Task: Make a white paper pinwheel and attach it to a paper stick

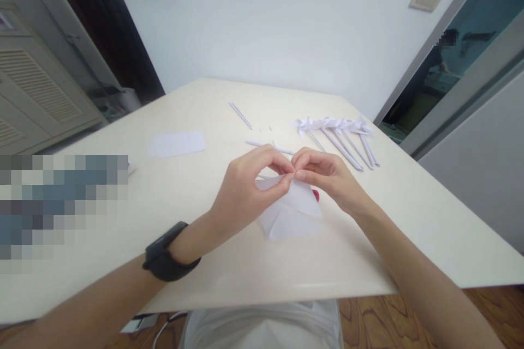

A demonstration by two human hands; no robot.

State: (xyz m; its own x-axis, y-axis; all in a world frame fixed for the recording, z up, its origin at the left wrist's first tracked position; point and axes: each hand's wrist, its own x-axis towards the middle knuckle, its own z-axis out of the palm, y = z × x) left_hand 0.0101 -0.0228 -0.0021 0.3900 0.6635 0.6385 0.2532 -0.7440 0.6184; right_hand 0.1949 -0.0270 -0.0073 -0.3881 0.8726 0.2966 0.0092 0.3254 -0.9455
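Head cam: L hand (245, 181) & R hand (325, 172) both in tight thumb-finger pinch, meeting at top edge of thin white cut-paper sheet (291, 208), approx. ctr of frame. Prob. v. light, floppy, creases/tears easily; best held by edge/corner, low force.

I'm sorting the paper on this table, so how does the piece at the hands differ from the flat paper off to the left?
The held paper is pinched near its top by the left hand and right hand; the flat paper lies on the table, apart from both.
The held paper spreads into separate flaps, while the flat paper has a plain, roughly rectangular outline.
Both are white.
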